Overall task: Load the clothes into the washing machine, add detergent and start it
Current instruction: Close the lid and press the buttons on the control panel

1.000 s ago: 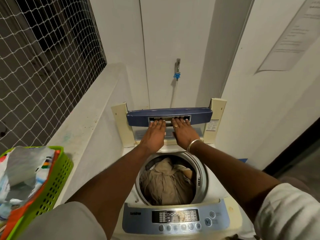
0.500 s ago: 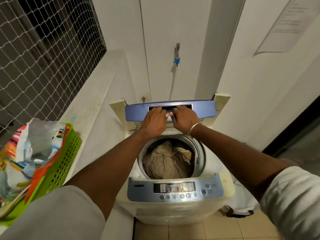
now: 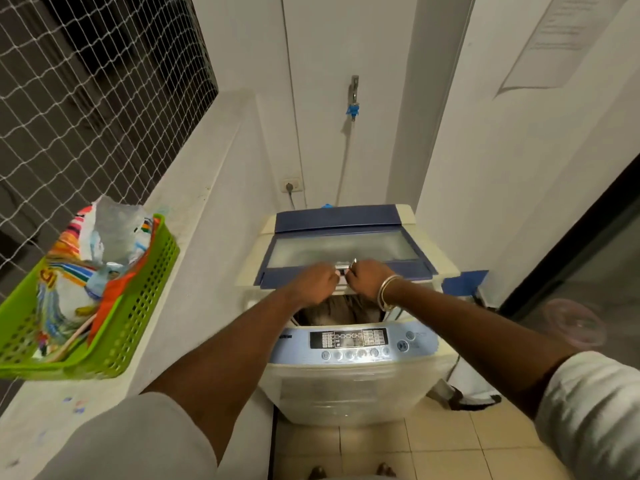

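Note:
The top-loading washing machine (image 3: 349, 393) stands against the far wall. Its blue-framed glass lid (image 3: 341, 245) is unfolded and lies almost flat over the tub. My left hand (image 3: 317, 284) and my right hand (image 3: 369, 277) both grip the lid's front handle side by side. A narrow gap below the hands still shows beige clothes (image 3: 337, 310) in the drum. The blue control panel (image 3: 349, 342) with its display and a row of buttons faces me. A detergent bag (image 3: 78, 271) with bright print lies in the green basket (image 3: 138, 313) on the left ledge.
A white ledge (image 3: 194, 216) runs along the left under a netted window (image 3: 86, 81). A tap (image 3: 354, 95) with a hose and a wall socket (image 3: 291, 185) sit behind the machine. A dark glass door (image 3: 581, 271) is at right. My feet stand on the tiled floor (image 3: 433, 445).
The lid stood folded upright at the back; both hands have pulled it forward and down until it nearly covers the tub. The view has backed away from the machine.

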The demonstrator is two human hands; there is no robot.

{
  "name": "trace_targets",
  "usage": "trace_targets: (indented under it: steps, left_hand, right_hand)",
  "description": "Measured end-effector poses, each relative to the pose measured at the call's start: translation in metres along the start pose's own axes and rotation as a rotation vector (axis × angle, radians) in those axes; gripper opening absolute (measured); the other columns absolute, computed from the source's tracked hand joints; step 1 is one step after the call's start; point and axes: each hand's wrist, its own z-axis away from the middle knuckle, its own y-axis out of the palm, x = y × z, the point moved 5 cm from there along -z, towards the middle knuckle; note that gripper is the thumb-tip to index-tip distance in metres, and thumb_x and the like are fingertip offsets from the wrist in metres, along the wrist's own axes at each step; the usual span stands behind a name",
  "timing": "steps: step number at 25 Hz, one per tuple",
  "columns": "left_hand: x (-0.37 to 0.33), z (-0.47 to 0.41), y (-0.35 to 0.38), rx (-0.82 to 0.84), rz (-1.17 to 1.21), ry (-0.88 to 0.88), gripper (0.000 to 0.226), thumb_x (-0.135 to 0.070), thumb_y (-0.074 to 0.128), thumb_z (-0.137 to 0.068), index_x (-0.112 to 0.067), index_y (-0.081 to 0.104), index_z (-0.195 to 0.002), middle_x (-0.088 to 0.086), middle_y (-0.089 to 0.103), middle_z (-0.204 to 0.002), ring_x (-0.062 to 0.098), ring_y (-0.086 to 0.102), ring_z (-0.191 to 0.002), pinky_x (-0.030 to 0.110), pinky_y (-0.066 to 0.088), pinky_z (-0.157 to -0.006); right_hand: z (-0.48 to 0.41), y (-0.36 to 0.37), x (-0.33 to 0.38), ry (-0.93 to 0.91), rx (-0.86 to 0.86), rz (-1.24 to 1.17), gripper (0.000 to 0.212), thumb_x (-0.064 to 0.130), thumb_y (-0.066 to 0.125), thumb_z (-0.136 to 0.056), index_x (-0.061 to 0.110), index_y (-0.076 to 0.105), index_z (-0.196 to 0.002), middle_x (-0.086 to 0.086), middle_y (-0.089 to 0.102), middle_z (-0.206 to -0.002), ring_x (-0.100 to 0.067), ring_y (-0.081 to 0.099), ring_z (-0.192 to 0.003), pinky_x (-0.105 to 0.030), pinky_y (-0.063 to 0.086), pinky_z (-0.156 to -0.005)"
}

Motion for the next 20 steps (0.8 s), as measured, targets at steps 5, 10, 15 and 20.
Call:
trace_targets:
  steps: [5,10,15,20]
  left_hand:
    - [0.027,0.003,0.062,0.110,-0.020,-0.032,0.033,-0.025,0.040,-0.105,-0.004,0.065,-0.100,0.017,0.065,-0.106,0.029,0.063,-0.093,0.042,0.050,-0.083]
    - [0.040,0.001,0.100,0.166,-0.052,-0.032,0.019,-0.011,0.046,-0.099,-0.004,0.063,-0.102,0.018,0.059,-0.111,0.033,0.061,-0.098,0.046,0.049,-0.087]
    - [0.046,0.006,0.115,0.155,-0.016,-0.024,0.014,-0.002,0.048,-0.094,-0.005,0.061,-0.096,0.016,0.057,-0.107,0.031,0.058,-0.093,0.037,0.046,-0.078]
    - [0.045,0.025,0.105,0.073,0.118,0.010,0.018,-0.006,0.046,-0.097,-0.009,0.061,-0.105,0.012,0.059,-0.110,0.027,0.057,-0.098,0.032,0.042,-0.079]
  right_hand:
    - [0.012,0.053,-0.018,0.085,0.144,-0.037,0.036,0.032,0.038,-0.103,0.010,0.062,-0.088,-0.013,0.063,-0.087,-0.025,0.055,-0.080,-0.030,0.036,-0.072]
    - [0.013,0.088,-0.030,0.123,0.227,-0.027,0.021,0.024,0.051,-0.096,0.007,0.063,-0.091,-0.016,0.067,-0.099,-0.029,0.061,-0.087,-0.031,0.042,-0.073]
    - [0.016,0.102,-0.033,0.139,0.206,-0.004,0.014,0.016,0.066,-0.082,0.011,0.067,-0.095,-0.008,0.066,-0.095,-0.027,0.064,-0.088,-0.031,0.047,-0.071]
    - [0.031,0.092,-0.032,0.087,0.071,0.039,0.018,0.022,0.052,-0.093,0.018,0.067,-0.102,-0.008,0.066,-0.099,-0.028,0.062,-0.091,-0.031,0.045,-0.069]
